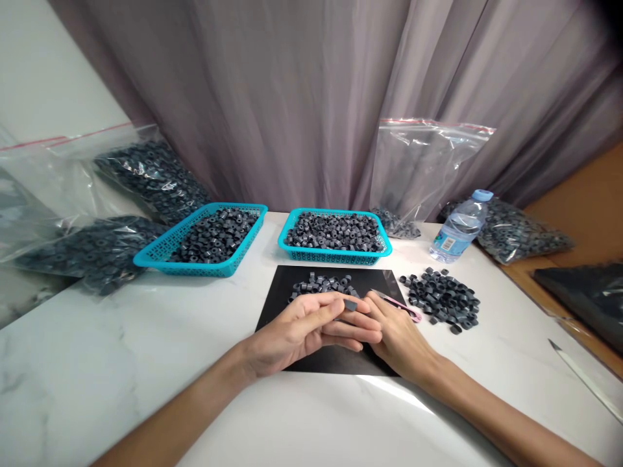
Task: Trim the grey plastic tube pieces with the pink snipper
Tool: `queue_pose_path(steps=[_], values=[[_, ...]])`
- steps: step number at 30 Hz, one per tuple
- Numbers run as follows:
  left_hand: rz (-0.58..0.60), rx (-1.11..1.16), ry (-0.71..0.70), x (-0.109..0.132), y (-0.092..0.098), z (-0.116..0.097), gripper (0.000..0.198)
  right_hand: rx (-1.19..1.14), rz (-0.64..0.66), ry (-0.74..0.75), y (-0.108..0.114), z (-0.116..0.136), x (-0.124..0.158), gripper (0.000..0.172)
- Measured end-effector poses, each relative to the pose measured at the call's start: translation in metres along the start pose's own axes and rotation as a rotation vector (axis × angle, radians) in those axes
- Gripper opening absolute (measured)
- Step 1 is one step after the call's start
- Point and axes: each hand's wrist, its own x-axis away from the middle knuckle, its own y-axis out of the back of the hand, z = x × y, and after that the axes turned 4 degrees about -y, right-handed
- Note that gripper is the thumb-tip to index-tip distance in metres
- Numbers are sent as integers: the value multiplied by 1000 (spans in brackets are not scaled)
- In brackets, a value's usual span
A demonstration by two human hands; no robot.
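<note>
My left hand [311, 327] is turned palm inward above the black mat [331, 362]. Its thumb and index finger pinch a small dark grey plastic ring [350, 305]; the other fingers stretch to the right. My right hand [402, 334] meets those fingertips, its fingers curled and mostly hidden behind its back, so what they hold cannot be made out. Just beyond it is a pink-handled cutting tool [413, 315], partly covered, seemingly lying at the mat's edge. A heap of similar grey rings [321, 284] sits on the mat behind my hands.
Two turquoise baskets [224, 268] [335, 257] hold many grey pieces. A loose pile of rings [442, 298] lies right, near a water bottle [458, 227]. Clear bags of pieces [150, 175] [518, 230] stand at both sides. A white pointed blade-like object [584, 376] lies far right.
</note>
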Motion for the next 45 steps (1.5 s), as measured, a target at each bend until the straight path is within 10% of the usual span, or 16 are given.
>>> queue_pose_path(steps=[45], values=[[-7,25,-15,-1,1,4,27,-38,2,30,1,-1,0,17]])
